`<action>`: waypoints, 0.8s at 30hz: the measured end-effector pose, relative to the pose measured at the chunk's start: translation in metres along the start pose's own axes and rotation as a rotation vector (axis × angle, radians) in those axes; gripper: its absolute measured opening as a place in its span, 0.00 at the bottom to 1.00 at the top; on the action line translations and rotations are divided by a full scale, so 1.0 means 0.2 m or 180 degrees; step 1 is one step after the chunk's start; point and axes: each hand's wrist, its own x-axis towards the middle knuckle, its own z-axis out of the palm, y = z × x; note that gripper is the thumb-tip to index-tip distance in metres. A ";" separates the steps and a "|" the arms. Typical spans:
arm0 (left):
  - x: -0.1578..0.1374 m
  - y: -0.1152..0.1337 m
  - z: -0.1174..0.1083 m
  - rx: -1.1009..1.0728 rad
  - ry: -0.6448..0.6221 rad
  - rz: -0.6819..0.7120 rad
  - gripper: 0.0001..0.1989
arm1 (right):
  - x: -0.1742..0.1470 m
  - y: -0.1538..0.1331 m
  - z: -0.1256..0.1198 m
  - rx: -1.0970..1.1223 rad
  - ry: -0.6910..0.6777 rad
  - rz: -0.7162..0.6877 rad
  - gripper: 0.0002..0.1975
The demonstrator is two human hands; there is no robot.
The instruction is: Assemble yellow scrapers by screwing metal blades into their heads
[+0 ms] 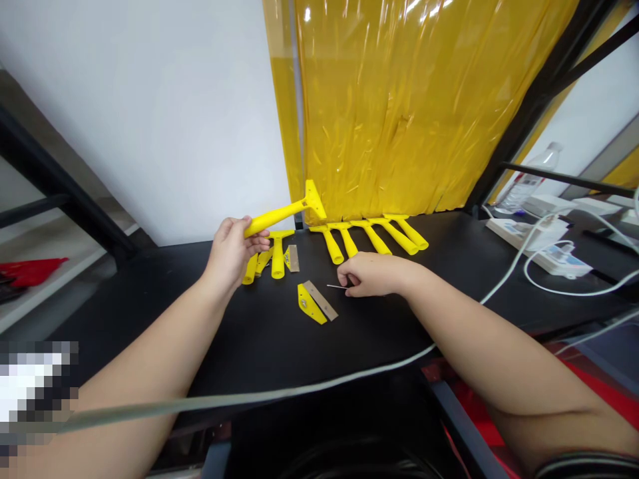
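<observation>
My left hand (pixel 233 249) is closed around the grip of a yellow scraper handle (pixel 279 215), held above the table with its wide head up and to the right. Low over the tabletop, my right hand (pixel 369 274) is closed on a thin metal rod (pixel 336 287) whose tip points left; the rest of it is hidden in the fingers. Just left of that tip lies a yellow clamp plate (pixel 310 305) beside a flat metal blade (pixel 322 301). Another blade (pixel 293 258) with a yellow plate sits farther back, near a standing-out yellow handle (pixel 278 256).
Several yellow scraper handles (pixel 399 237) lie in a row at the back of the black table (pixel 259 346). A white cable (pixel 309 386) crosses in front. At right are a power strip (pixel 539 249) and a plastic bottle (pixel 532 176). Yellow film (pixel 399 113) hangs behind.
</observation>
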 end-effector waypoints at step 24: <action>-0.11 0.03 0.04 -0.0121 -0.1199 -0.0480 0.28 | 0.03 -0.10 0.08 0.0410 0.0201 -0.1696 0.15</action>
